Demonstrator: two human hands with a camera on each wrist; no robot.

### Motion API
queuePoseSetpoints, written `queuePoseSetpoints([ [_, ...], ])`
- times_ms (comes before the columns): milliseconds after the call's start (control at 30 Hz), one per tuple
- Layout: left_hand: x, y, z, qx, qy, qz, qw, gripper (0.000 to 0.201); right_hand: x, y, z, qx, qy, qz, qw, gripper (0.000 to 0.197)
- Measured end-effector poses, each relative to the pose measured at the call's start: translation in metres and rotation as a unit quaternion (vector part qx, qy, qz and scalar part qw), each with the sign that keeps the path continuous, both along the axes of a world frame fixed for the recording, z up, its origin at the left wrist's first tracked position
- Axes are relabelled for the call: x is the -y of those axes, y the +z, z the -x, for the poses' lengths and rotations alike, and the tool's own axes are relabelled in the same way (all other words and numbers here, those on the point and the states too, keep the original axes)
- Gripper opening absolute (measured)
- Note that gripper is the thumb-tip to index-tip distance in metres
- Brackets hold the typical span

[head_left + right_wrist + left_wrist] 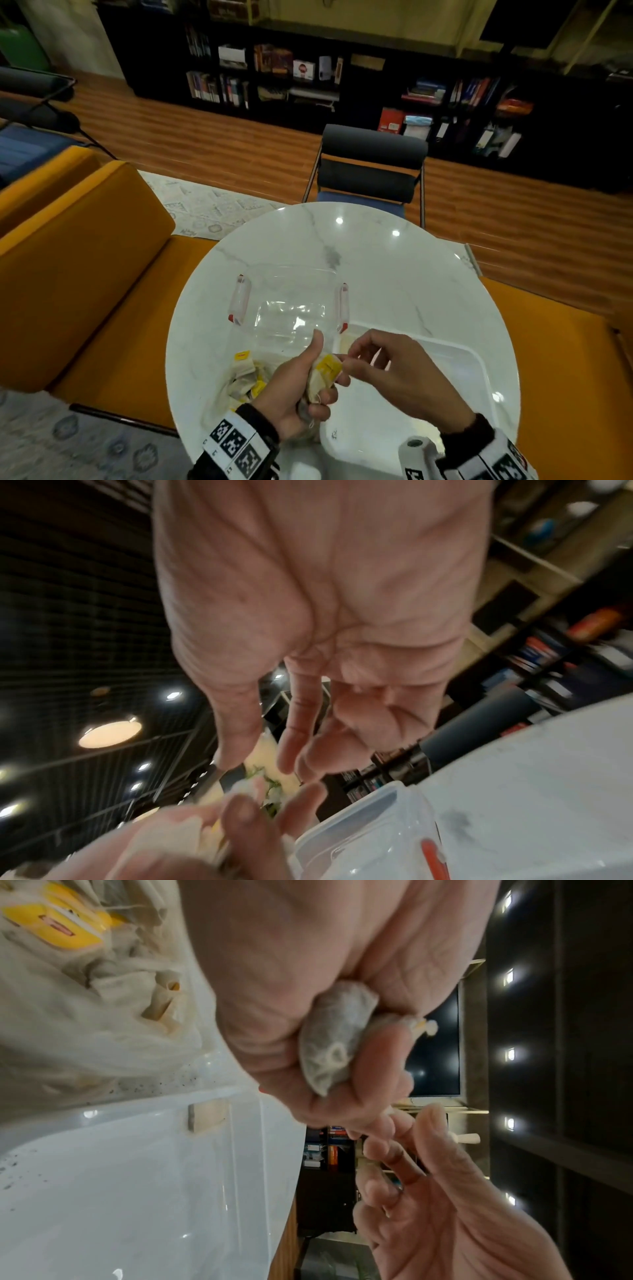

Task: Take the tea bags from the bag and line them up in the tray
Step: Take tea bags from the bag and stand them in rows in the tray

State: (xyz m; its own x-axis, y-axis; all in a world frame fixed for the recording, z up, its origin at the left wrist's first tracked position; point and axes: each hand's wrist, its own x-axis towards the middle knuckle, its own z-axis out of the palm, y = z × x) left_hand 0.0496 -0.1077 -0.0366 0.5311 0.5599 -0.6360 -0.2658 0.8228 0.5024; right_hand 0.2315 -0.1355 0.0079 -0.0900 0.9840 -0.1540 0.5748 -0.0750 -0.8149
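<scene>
My left hand [308, 377] grips a bunch of tea bags [323, 373] with a yellow tag on top; the left wrist view shows a grey tea bag [329, 1047] squeezed in the fist [274, 988]. My right hand [363, 359] reaches in from the right. Its thumb and index finger are spread at the yellow tag, with nothing between them in the right wrist view [308, 615]. The clear plastic bag [243, 380] of tea bags lies left of my left hand. The white tray [472, 353] sits under my right hand, and one tea bag [207, 1115] lies in it.
A clear plastic container [291, 308] with red-tipped clips stands just beyond my hands on the round white marble table [376, 267]. A dark chair [370, 164] stands at the far side. An orange sofa [85, 257] runs along the left.
</scene>
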Motion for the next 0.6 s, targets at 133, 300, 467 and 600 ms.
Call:
queuePoseSetpoints([
  [133, 0.010, -0.005, -0.009, 0.018, 0.001, -0.003, 1.000, 0.059, 0.015, -0.008, 0.007, 0.018, -0.023, -0.052, 0.998, 0.013],
  [300, 0.021, 0.000, -0.019, 0.022, 0.013, -0.008, 1.000, 0.036, 0.028, 0.004, 0.001, -0.006, -0.020, -0.099, 0.995, 0.018],
  [467, 0.022, 0.006, -0.022, 0.016, 0.010, -0.014, 1.000, 0.041, 0.029, 0.016, -0.002, -0.053, -0.027, -0.110, 0.992, 0.013],
  [600, 0.025, 0.003, -0.023, 0.029, 0.029, 0.004, 0.999, 0.036, 0.032, 0.016, 0.000, -0.058, -0.045, -0.135, 0.988, 0.011],
])
